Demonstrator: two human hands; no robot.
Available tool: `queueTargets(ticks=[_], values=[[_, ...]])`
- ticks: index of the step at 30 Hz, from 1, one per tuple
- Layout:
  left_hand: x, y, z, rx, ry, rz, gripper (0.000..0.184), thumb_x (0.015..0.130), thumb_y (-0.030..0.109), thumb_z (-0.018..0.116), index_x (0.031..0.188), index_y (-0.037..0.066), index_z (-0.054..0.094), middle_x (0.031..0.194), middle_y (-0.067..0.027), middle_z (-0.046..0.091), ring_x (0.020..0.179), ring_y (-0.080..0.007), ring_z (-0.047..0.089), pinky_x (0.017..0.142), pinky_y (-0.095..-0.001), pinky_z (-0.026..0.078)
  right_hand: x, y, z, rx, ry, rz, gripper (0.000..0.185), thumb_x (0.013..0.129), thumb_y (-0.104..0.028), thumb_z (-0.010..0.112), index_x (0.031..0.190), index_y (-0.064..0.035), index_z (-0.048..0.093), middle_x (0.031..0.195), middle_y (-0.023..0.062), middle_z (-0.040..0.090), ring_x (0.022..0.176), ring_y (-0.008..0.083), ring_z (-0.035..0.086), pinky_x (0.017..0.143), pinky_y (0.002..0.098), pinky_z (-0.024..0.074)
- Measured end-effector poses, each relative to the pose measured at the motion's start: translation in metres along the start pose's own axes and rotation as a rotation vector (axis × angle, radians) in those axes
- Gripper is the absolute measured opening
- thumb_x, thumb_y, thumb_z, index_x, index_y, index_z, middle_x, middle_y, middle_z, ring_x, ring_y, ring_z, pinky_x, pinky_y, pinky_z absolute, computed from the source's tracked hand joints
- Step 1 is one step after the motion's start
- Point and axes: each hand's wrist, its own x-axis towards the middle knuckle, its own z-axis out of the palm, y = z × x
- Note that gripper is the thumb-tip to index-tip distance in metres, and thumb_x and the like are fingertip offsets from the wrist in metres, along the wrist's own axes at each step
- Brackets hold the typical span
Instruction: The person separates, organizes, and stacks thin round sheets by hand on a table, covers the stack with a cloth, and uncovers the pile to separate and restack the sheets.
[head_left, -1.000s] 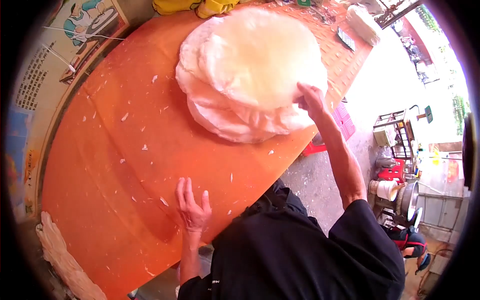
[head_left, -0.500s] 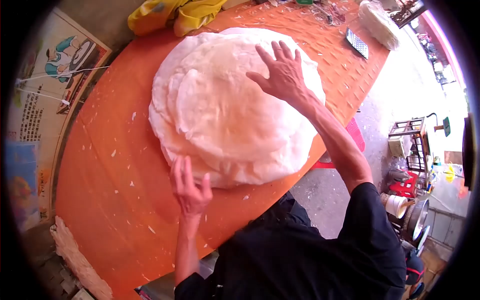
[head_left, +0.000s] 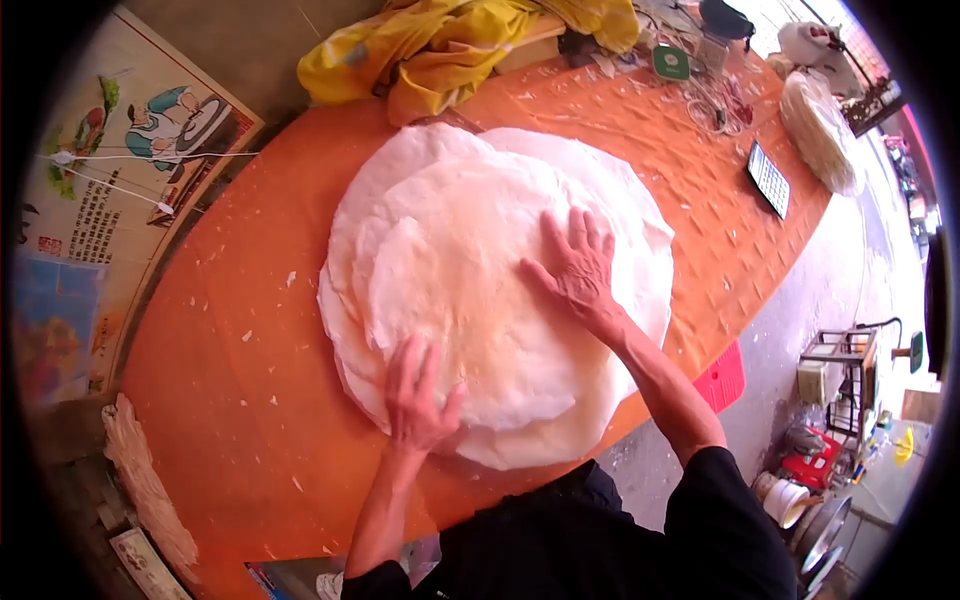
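A broad stack of thin, whitish, round dough wrappers (head_left: 480, 300) lies on the orange table cover (head_left: 230, 400), its layers uneven and ragged at the rim. My left hand (head_left: 418, 405) rests on the near left part of the stack, fingers spread apart. On the right side, my right hand (head_left: 580, 270) lies flat on the top layer with its fingers out. Neither hand grips anything. A short flap of the upper layers shows at the left of the stack.
A yellow cloth (head_left: 430, 60) is bunched at the back edge. At the far right are a calculator (head_left: 768, 180), a plastic-wrapped bundle (head_left: 825, 130) and a green sign (head_left: 671, 63) among cables. A red stool (head_left: 722, 378) stands beside the table. Small white flakes dot the cover.
My left hand has moved from the near edge onto the stack. My right hand has come from the far part nearer the middle right. The camera view has shifted, showing more of the back.
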Motion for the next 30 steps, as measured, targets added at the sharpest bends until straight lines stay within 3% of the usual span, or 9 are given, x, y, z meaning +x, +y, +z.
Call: queueTargets(ticks=[4,5,8,10,17,19,25,26,30], values=[[-0.035,-0.069,-0.030,0.144,0.263,-0.330,0.048,0.093,0.030,0.050,0.127,-0.004,0.051,0.133,-0.0278,0.044,0.124,-0.0425,0.043,0.101,-0.0498,0.037,0.051,0.009,-0.046,0.206,-0.307,0.049,0.056,0.080,-0.046,0.065,0.119,-0.0060,0.061,0.114,0.0263,0.058,0.107,0.0425,0.054,0.092,0.0515,0.0424],[-0.048,-0.088,-0.032,0.172,0.261,-0.519,0.049,0.093,0.029,0.049,0.129,-0.004,0.049,0.135,-0.0276,0.042,0.126,-0.0419,0.042,0.102,-0.0488,0.036,0.064,0.006,-0.050,0.160,-0.076,-0.003,0.045,0.078,-0.038,0.070,0.107,-0.0026,0.065,0.098,0.0220,0.064,0.091,0.0393,0.060,0.080,0.0460,0.0484],[-0.087,-0.146,-0.017,0.205,0.249,-0.773,0.050,0.094,0.027,0.048,0.134,-0.004,0.044,0.140,-0.0263,0.039,0.129,-0.0412,0.038,0.105,-0.0483,0.033,0.143,0.009,-0.040,0.330,0.162,-0.199,0.035,0.078,-0.032,0.072,0.097,-0.0032,0.069,0.077,0.0188,0.065,0.063,0.0312,0.063,0.060,0.0397,0.0500],[-0.100,-0.156,-0.004,0.209,0.231,-0.845,0.052,0.094,0.026,0.048,0.136,-0.004,0.042,0.142,-0.0253,0.037,0.130,-0.0411,0.036,0.106,-0.0489,0.031,0.208,-0.001,-0.025,0.695,0.035,-0.041,0.027,0.080,-0.027,0.069,0.088,-0.0008,0.068,0.065,0.0130,0.062,0.052,0.0201,0.060,0.053,0.0336,0.0478],[-0.106,-0.166,0.004,0.500,0.185,-0.734,0.054,0.090,0.022,0.050,0.138,-0.002,0.040,0.145,-0.0209,0.036,0.132,-0.0402,0.035,0.106,-0.0520,0.027,0.396,-0.064,0.029,1.315,-0.277,0.293,0.021,0.088,-0.016,0.062,0.072,-0.0020,0.058,0.060,0.0077,0.053,0.051,0.0182,0.056,0.044,0.0225,0.0415],[-0.103,-0.162,0.002,0.492,0.180,-0.747,0.055,0.090,0.022,0.050,0.138,-0.002,0.040,0.145,-0.0210,0.036,0.132,-0.0403,0.035,0.106,-0.0521,0.028,0.431,-0.082,0.060,1.539,-0.228,0.631,0.024,0.093,-0.024,0.056,0.076,-0.0080,0.054,0.059,0.0031,0.047,0.048,0.0142,0.048,0.040,0.0214,0.0317],[-0.096,-0.160,-0.002,0.463,0.203,-0.730,0.056,0.090,0.021,0.051,0.140,-0.002,0.038,0.146,-0.0212,0.034,0.133,-0.0410,0.034,0.106,-0.0515,0.028,0.499,-0.051,0.088,1.490,-0.426,0.544,0.023,0.092,-0.025,0.059,0.078,-0.0099,0.049,0.058,0.0034,0.044,0.046,0.0148,0.041,0.038,0.0236,0.0406],[-0.097,-0.160,-0.002,0.464,0.214,-0.703,0.056,0.090,0.020,0.051,0.140,-0.001,0.038,0.146,-0.0212,0.034,0.133,-0.0411,0.033,0.106,-0.0513,0.028,0.568,0.003,0.112,1.442,-0.606,0.558,0.016,0.092,-0.025,0.057,0.093,-0.0087,0.060,0.069,0.0065,0.057,0.058,0.0204,0.056,0.053,0.0273,0.0524],[-0.093,-0.155,-0.004,0.478,0.177,-0.754,0.055,0.090,0.019,0.051,0.139,-0.002,0.038,0.146,-0.0216,0.034,0.133,-0.0413,0.034,0.105,-0.0514,0.029,0.573,-0.019,0.031,1.698,-0.530,0.168,0.013,0.084,-0.018,0.057,0.076,-0.0074,0.056,0.062,0.0052,0.051,0.050,0.0184,0.049,0.044,0.0317,0.0426]])
